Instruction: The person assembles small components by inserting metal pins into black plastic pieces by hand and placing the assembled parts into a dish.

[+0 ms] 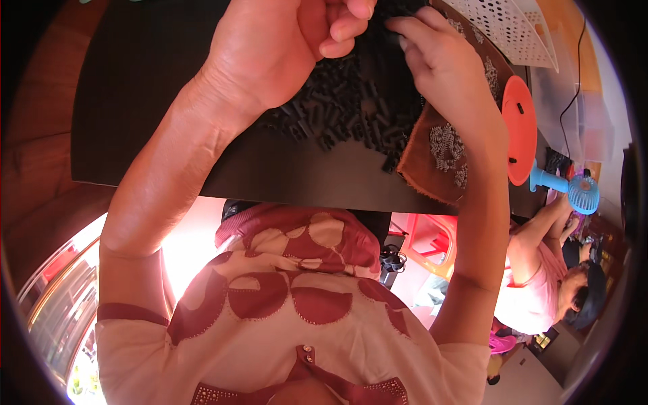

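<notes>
My left hand (283,50) is raised over the dark table (283,172), its fingers curled in at the upper edge of the view. Whatever those fingers may hold is hidden. Beside it on the right, my right hand (449,64) has its fingers bent down at the far part of a heap of small black tube-shaped pieces (344,111). Its fingertips lie against dark shapes, and I cannot make out what is between them. Under my right forearm is a brown cloth (422,152) bearing small silvery springs (445,145).
A round orange-red dish (518,128) with a couple of black pieces stands right of my forearm. Past it are a small blue fan (582,194) and a white perforated basket (509,27). At the lower right another person (536,280) sits, arms extended. An orange-red stool (432,243) stands below the table.
</notes>
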A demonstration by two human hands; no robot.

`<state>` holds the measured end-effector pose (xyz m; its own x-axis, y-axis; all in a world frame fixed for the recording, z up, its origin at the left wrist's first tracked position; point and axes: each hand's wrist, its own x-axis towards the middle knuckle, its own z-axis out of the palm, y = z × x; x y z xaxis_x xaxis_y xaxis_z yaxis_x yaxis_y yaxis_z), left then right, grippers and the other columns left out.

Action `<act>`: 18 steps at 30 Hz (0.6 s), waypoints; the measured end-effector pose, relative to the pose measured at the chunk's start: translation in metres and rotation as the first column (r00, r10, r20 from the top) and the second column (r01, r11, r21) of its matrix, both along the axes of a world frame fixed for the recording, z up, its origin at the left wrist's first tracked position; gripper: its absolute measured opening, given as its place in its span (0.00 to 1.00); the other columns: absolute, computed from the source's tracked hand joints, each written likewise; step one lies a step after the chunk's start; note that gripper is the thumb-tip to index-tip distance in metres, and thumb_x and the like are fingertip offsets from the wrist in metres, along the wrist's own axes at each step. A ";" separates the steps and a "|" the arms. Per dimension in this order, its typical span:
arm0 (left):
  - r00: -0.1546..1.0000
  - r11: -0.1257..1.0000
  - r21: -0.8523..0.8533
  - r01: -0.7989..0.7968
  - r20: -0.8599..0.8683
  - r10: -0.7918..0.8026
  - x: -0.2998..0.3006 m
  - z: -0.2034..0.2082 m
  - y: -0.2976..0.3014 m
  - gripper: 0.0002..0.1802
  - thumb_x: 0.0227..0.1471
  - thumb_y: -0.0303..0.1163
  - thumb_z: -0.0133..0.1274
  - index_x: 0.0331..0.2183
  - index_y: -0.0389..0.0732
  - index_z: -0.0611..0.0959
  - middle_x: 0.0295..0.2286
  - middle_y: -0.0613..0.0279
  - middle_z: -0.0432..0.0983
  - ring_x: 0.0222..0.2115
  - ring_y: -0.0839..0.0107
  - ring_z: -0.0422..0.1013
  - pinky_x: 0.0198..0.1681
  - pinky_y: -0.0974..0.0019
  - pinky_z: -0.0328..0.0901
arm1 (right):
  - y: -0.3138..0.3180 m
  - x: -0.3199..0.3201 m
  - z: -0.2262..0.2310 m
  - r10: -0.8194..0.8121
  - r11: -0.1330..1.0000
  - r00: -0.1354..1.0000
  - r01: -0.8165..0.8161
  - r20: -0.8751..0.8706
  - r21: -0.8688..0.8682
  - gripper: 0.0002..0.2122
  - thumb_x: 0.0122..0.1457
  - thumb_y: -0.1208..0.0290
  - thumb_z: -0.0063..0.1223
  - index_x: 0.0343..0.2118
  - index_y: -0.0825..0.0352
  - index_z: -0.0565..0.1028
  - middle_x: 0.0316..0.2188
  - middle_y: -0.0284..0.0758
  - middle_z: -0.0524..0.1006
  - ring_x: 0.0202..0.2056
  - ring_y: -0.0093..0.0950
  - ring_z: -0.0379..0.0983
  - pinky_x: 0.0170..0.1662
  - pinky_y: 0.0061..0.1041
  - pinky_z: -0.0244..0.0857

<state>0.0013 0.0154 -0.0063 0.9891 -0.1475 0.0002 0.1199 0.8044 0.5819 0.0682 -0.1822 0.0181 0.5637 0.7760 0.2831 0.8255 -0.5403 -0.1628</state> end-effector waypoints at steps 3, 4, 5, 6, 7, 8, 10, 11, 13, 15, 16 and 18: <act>1.000 0.999 0.030 -0.021 -0.010 0.022 -0.001 0.002 0.002 0.17 0.61 0.42 0.44 0.27 0.40 0.75 0.24 0.63 0.72 0.20 0.72 0.64 0.22 0.72 0.55 | 0.002 -0.009 0.010 -0.064 0.997 0.995 0.061 -0.076 -0.038 0.07 0.53 0.77 0.52 0.36 0.69 0.75 0.30 0.44 0.73 0.34 0.44 0.72 0.36 0.37 0.67; 0.999 0.999 0.041 -0.033 -0.026 0.034 -0.002 0.003 0.002 0.17 0.61 0.42 0.44 0.27 0.40 0.76 0.24 0.63 0.72 0.20 0.73 0.64 0.22 0.72 0.55 | -0.002 -0.007 0.005 -0.007 1.000 0.994 0.005 -0.112 -0.022 0.08 0.55 0.79 0.50 0.39 0.67 0.75 0.31 0.39 0.72 0.34 0.39 0.72 0.36 0.33 0.66; 0.999 0.999 0.039 -0.031 -0.027 0.032 -0.001 0.002 0.001 0.17 0.61 0.42 0.44 0.27 0.40 0.76 0.24 0.63 0.72 0.20 0.73 0.64 0.22 0.72 0.55 | -0.007 -0.005 0.002 0.049 0.999 0.988 -0.051 -0.145 -0.005 0.10 0.57 0.80 0.49 0.41 0.66 0.75 0.32 0.34 0.70 0.34 0.34 0.71 0.36 0.28 0.65; 1.000 0.999 0.037 -0.013 -0.010 0.014 0.000 0.001 0.001 0.17 0.60 0.42 0.44 0.27 0.40 0.76 0.23 0.63 0.72 0.20 0.73 0.64 0.21 0.72 0.55 | -0.015 -0.005 0.001 0.047 0.999 0.988 -0.048 -0.146 -0.008 0.10 0.57 0.80 0.49 0.41 0.66 0.75 0.32 0.34 0.70 0.34 0.34 0.71 0.36 0.28 0.65; 1.000 0.999 0.038 0.000 0.007 0.000 0.001 0.000 0.001 0.17 0.60 0.42 0.44 0.27 0.40 0.76 0.23 0.63 0.72 0.20 0.73 0.64 0.21 0.72 0.55 | -0.026 -0.003 0.002 0.000 0.999 0.992 0.005 -0.125 0.037 0.08 0.57 0.78 0.50 0.40 0.66 0.75 0.32 0.36 0.72 0.33 0.36 0.72 0.36 0.31 0.66; 1.000 0.999 0.039 0.004 0.006 -0.004 0.002 -0.001 -0.001 0.17 0.60 0.42 0.44 0.27 0.40 0.76 0.23 0.63 0.72 0.20 0.73 0.64 0.21 0.72 0.55 | -0.038 -0.001 0.002 -0.054 0.994 0.993 0.063 -0.107 0.084 0.07 0.57 0.77 0.50 0.39 0.66 0.75 0.31 0.37 0.74 0.33 0.38 0.73 0.35 0.33 0.66; 1.000 0.999 0.048 0.011 0.023 -0.012 0.004 -0.002 -0.003 0.17 0.60 0.42 0.44 0.27 0.40 0.76 0.23 0.63 0.72 0.20 0.72 0.64 0.21 0.72 0.55 | -0.054 -0.003 0.007 -0.119 0.989 0.978 0.133 -0.171 0.070 0.07 0.57 0.77 0.50 0.39 0.67 0.75 0.31 0.37 0.74 0.32 0.38 0.73 0.35 0.32 0.66; 1.000 0.999 0.048 0.012 0.024 -0.013 0.003 -0.001 -0.003 0.17 0.60 0.42 0.44 0.27 0.40 0.76 0.23 0.63 0.72 0.20 0.72 0.64 0.21 0.72 0.55 | -0.057 -0.005 0.010 -0.180 0.979 0.956 0.197 -0.231 0.052 0.07 0.57 0.77 0.50 0.39 0.67 0.75 0.30 0.37 0.73 0.32 0.37 0.73 0.35 0.31 0.65; 1.000 0.999 0.055 -0.001 -0.005 0.002 0.001 0.002 -0.002 0.17 0.60 0.42 0.44 0.27 0.40 0.76 0.23 0.63 0.72 0.20 0.72 0.64 0.21 0.72 0.55 | -0.058 -0.007 0.010 -0.201 0.974 0.946 0.221 -0.254 0.053 0.07 0.58 0.77 0.51 0.39 0.68 0.75 0.30 0.37 0.73 0.32 0.35 0.73 0.35 0.29 0.65; 1.000 0.998 0.062 -0.003 0.010 0.002 -0.001 0.004 -0.002 0.17 0.60 0.42 0.44 0.27 0.40 0.76 0.23 0.63 0.72 0.20 0.72 0.64 0.21 0.72 0.55 | -0.053 -0.008 0.009 -0.134 0.980 0.962 0.165 -0.237 0.112 0.07 0.58 0.77 0.50 0.39 0.68 0.75 0.30 0.37 0.73 0.31 0.35 0.73 0.35 0.28 0.65; 1.000 0.998 0.068 -0.005 0.022 0.004 -0.001 0.004 -0.001 0.17 0.60 0.42 0.44 0.27 0.40 0.76 0.23 0.62 0.72 0.20 0.72 0.64 0.21 0.72 0.55 | -0.049 -0.008 0.008 -0.136 0.979 0.962 0.166 -0.236 0.114 0.07 0.58 0.77 0.50 0.39 0.68 0.75 0.30 0.37 0.73 0.31 0.35 0.73 0.35 0.28 0.65; 0.999 0.997 0.073 -0.027 0.023 0.025 -0.001 0.003 0.000 0.16 0.61 0.42 0.44 0.27 0.41 0.75 0.23 0.62 0.72 0.20 0.72 0.64 0.21 0.72 0.55 | -0.039 -0.006 0.007 -0.080 0.981 0.963 0.121 -0.256 0.149 0.07 0.58 0.76 0.51 0.39 0.67 0.76 0.30 0.39 0.75 0.31 0.35 0.74 0.36 0.28 0.66</act>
